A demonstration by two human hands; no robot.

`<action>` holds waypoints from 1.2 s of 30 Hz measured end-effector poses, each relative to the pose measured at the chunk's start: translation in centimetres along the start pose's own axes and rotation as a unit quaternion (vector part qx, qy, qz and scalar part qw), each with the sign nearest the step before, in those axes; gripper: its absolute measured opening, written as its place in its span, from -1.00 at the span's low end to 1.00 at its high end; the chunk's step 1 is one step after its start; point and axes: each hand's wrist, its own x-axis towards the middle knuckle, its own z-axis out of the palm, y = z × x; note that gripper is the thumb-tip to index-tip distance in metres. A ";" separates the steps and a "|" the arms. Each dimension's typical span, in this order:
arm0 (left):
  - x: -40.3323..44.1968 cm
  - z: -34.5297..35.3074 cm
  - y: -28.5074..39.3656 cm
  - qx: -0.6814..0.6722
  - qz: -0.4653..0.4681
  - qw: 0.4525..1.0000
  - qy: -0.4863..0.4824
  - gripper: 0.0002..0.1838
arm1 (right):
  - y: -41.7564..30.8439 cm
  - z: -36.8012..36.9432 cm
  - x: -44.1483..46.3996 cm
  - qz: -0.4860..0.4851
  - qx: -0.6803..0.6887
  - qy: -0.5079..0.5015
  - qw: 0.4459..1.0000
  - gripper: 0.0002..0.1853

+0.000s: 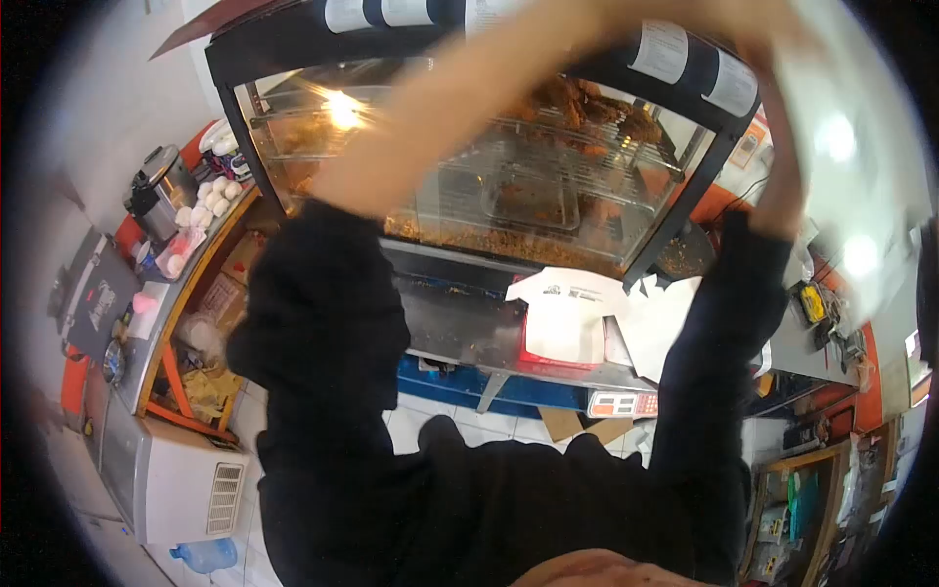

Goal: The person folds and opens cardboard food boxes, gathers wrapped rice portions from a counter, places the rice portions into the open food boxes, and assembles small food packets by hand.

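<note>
Both my arms, in black sleeves, are raised in front of a glass display case (pixel 548 196). My left forearm crosses the case diagonally, and my left hand (pixel 675 12) is a blur at the top edge. On the right, my right hand (pixel 778 34) is likewise smeared close to the camera. I cannot make out the fingers of either hand or anything held. Browned fried food (pixel 572 108) lies on the wire racks inside the case, beside a glowing lamp (pixel 342 110). Below it, white cut-out cardboard sheets (pixel 567 318) rest over a red item on the metal counter (pixel 455 323).
A scale with red keys (pixel 623 404) sits under the counter's front edge. On the left counter are white round items (pixel 207 203), a dark appliance (pixel 156 196) and a grey cooler box (pixel 101 298). A blue water bottle (pixel 205 555) lies on the floor.
</note>
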 end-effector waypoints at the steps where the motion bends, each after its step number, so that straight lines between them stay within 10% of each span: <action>1: 0.7 0.7 4.2 -0.114 0.010 0.993 -0.017 -0.61 | 0.8 -2.1 -4.0 0.012 0.042 0.026 0.999 -0.50; 12: -9.9 -1.9 26.3 -0.301 -0.128 0.927 -0.185 -0.69 | 5.6 -15.8 -32.0 0.255 0.139 0.179 0.940 -0.24; 15: -10.3 -1.9 27.3 -0.239 -0.232 0.869 -0.366 -0.60 | 6.8 -14.5 -33.0 0.280 0.114 0.156 0.941 -0.15; 17: -7.3 -3.3 27.5 -0.562 -0.513 0.514 -0.397 -0.33 | 7.2 -12.1 -33.6 0.265 0.017 0.093 0.960 -0.09; 19: -4.8 -3.6 30.0 -0.632 -0.500 0.575 -0.140 -0.18 | 6.7 -8.0 -33.6 0.040 -0.362 -0.093 0.927 -0.02; 20: -3.0 -3.9 32.6 -0.653 -0.604 0.455 -0.049 -0.18 | 6.6 -4.9 -33.6 0.028 -0.353 -0.102 0.930 0.01; 22: 0.4 -4.4 34.5 -0.469 -0.797 0.379 0.039 -0.30 | 6.0 0.8 -33.9 0.267 0.051 0.043 0.962 0.11; 23: 1.4 -4.1 34.6 -0.289 -0.870 0.386 0.103 -0.47 | 5.4 1.0 -32.5 0.271 0.055 0.038 0.960 0.11; 25: 0.4 -5.5 35.6 -0.193 -0.902 0.350 0.162 -0.62 | 5.3 1.0 -30.7 -0.066 -0.230 -0.264 0.934 0.15; 27: -0.7 -8.7 34.5 -0.213 -0.900 0.331 0.188 -0.64 | 5.6 1.8 -30.5 0.079 0.015 -0.247 0.966 0.13; 29: -2.1 -12.5 34.6 -0.302 -0.805 0.500 -0.102 -0.57 | 5.5 2.6 -30.2 0.196 0.181 -0.184 0.946 0.07; 32: -1.1 -15.6 35.4 -0.260 -0.851 0.454 0.044 -0.55 | 6.0 4.6 -27.8 -0.026 -0.109 -0.220 0.969 -0.20; 36: -2.4 -18.9 37.3 -0.082 -0.897 0.433 0.039 -0.50 | 4.9 8.7 -24.9 0.077 -0.069 -0.336 0.936 -0.41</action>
